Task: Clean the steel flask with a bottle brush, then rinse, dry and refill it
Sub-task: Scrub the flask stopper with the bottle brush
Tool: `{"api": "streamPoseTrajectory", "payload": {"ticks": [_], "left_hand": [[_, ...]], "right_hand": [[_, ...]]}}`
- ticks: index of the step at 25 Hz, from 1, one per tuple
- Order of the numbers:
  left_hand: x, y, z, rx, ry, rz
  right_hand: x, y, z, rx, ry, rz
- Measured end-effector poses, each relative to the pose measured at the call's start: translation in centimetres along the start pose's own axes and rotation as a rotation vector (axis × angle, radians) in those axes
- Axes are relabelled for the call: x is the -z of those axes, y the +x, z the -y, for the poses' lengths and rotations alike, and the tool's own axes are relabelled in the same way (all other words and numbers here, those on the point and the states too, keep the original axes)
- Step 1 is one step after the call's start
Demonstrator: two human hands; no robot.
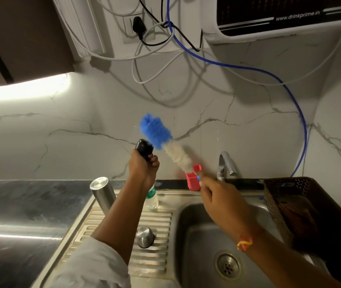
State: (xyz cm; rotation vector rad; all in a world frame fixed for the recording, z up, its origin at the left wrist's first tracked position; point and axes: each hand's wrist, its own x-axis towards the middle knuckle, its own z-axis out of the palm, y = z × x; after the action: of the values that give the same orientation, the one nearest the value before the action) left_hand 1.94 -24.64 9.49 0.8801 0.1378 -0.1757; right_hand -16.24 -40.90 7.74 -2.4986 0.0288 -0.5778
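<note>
Left hand (144, 164) curled round black stopper (144, 149), raised above sink (188, 235), probably so brush can reach it. Right hand (213, 196) grips handle of bottle brush (170, 149); blue bristle tip just beside stopper. Steel flask (102, 194) stands on drainboard (159, 221), below left hand, just beside forearm, held by neither hand; likely set aside while stopper is scrubbed.

- Bottle brush (161, 140): bristles smeared by motion blur; handle almost wholly hidden inside the right hand (221, 196).
- Black object (143, 148): lower part covered by the fingers of the left hand (143, 167); identity cannot be told.
- Plastic bottle (152, 199): top concealed behind the forearm (124, 215).
- Water purifier (279, 19): cut off by the top and right edges.
- Basket (290, 196): cut off by the right edge; contents too dark to identify.
</note>
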Motion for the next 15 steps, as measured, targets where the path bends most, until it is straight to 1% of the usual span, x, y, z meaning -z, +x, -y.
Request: {"api": "streamPoseTrajectory", "payload": {"ticks": [2,5,7,9,10,13,15], "left_hand": [[-0.5,-0.7,0.5,-0.027,0.087,0.013],[-1.2,-1.7,2.0,-0.102,0.264,0.006],[-1.2,-1.8,1.5,-0.11,0.263,-0.018],[-0.9,-1.4,0.5,-0.111,0.211,-0.056],[-0.8,-1.2,0.4,-0.119,0.223,-0.066],[-0.8,-1.3,1.9,-0.129,0.331,-0.034],[-0.7,-1.0,1.7,-0.118,0.302,-0.056]], "right_hand": [[-0.2,-0.3,0.5,0.026,0.015,0.068],[-0.3,1.5,0.3,0.002,-0.056,0.048],[-0.4,1.5,-0.1,0.01,-0.068,0.073],[-0.6,0.5,-0.1,0.043,-0.036,0.15],[-0.6,0.3,0.0,0.047,-0.023,0.174],[-0.7,2.0,-0.1,0.009,-0.022,0.077],[-1.0,2.2,-0.1,-0.004,-0.023,0.066]]}}
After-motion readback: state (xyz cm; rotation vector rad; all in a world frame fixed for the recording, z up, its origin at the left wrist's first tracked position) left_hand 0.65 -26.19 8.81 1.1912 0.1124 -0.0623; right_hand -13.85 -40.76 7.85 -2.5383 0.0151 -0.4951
